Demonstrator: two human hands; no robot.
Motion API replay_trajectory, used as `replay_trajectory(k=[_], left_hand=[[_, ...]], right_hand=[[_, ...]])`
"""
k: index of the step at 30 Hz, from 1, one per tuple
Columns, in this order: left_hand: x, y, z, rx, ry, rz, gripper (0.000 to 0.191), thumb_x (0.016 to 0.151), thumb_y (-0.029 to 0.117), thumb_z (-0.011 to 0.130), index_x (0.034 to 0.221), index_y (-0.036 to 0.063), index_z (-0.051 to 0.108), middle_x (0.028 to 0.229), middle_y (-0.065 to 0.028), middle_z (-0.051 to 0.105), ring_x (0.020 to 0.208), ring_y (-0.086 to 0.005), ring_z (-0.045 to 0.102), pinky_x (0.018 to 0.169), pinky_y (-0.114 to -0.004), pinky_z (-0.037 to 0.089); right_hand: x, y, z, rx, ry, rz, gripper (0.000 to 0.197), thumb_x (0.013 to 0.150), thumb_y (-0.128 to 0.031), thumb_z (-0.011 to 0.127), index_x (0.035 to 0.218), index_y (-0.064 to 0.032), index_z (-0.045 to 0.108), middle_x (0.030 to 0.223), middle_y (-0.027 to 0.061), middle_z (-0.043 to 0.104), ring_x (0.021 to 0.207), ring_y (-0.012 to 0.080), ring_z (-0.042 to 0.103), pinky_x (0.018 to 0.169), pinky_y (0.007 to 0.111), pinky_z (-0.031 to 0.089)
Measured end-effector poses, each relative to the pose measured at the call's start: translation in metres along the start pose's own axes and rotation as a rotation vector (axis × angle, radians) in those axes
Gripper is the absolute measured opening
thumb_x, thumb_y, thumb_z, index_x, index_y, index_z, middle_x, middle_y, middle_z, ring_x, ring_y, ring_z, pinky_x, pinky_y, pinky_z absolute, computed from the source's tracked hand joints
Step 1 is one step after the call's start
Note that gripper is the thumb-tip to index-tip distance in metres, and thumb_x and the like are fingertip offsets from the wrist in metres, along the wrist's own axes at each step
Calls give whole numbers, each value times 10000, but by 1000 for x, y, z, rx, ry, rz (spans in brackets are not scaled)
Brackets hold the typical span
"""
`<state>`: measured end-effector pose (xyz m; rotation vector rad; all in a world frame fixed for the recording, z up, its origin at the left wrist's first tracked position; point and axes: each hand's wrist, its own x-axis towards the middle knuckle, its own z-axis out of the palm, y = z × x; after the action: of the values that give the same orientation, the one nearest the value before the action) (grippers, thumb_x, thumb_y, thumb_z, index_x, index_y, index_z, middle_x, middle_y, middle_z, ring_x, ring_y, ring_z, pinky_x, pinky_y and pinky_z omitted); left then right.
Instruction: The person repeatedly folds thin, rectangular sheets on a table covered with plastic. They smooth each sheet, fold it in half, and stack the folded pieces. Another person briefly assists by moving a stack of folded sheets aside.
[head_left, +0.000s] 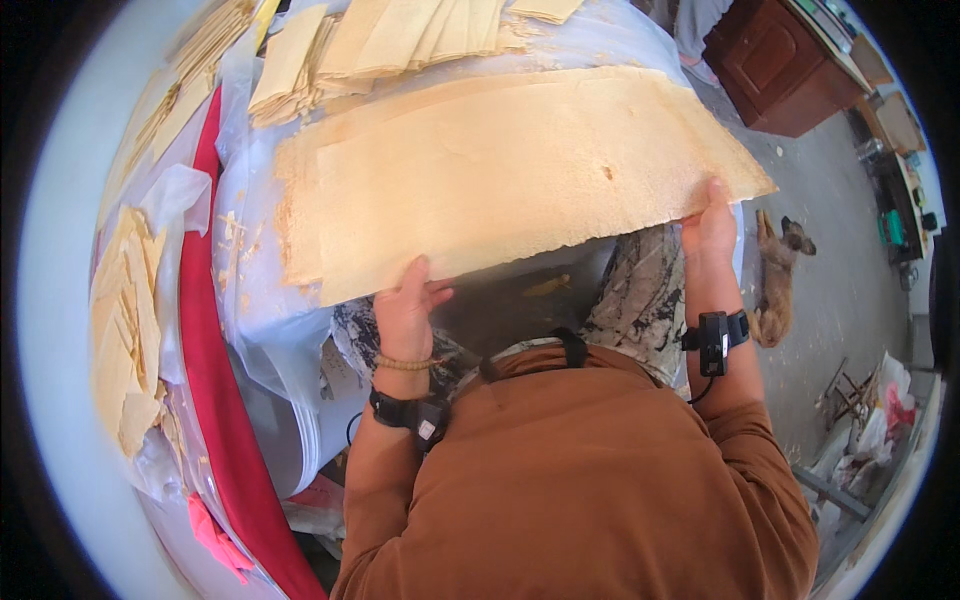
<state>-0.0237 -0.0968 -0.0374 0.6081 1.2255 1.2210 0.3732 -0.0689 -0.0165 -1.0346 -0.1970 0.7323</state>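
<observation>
A large tan sheet with rough edges (487, 180) lies over similar sheets on a plastic-covered table; its exact material is unclear. My left hand (409, 304) grips its near left edge, thumb on top and fingers underneath. At the near right edge, my right hand (709, 225) pinches it the same way. The near edge, lifted over my lap, shows small tears, and a small brown hole or spot marks the sheet right of its middle. Behind it lie stacks of folded tan strips (405, 37). Darker, ragged sheet edges (296, 217) show at the left.
Left of the table run a red cloth strip (202, 322) and a pile of tan pieces (131, 330). A dog (778, 277) lies on the floor at the right, near a dark red wooden cabinet (787, 67). Plastic bags (874, 420) lie lower right. Part of another person shows at the top.
</observation>
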Motion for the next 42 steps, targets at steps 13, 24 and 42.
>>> replay_trajectory(k=[13, 24, 42], left_hand=[[10, 1, 7, -52, -50, -27, 263, 998, 208, 718, 1120, -24, 691, 1015, -138, 753, 882, -257, 754, 737, -350, 612], [0, 13, -50, -282, -209, 128, 254, 1042, 164, 616, 1249, 17, 600, 1237, -105, 697, 1115, -220, 673, 982, -373, 533], [34, 33, -58, -87, 287, 40, 307, 1021, 288, 615, 1121, 2, 663, 946, -118, 743, 751, -243, 728, 631, -369, 607]], right_hand=[[-157, 21, 169, -306, -814, -139, 395, 1089, -314, 567, 1302, -3, 682, 1102, 104, 741, 995, 126, 657, 872, 266, 517], [-238, 124, 212, -649, -1112, -181, 411, 1059, -301, 522, 1350, -49, 664, 1195, 263, 706, 1104, 413, 683, 958, 443, 532], [-143, 86, 208, -892, -1229, -815, 521, 1043, -320, 601, 1487, -54, 542, 1531, 187, 535, 1451, 388, 457, 1219, 425, 352]])
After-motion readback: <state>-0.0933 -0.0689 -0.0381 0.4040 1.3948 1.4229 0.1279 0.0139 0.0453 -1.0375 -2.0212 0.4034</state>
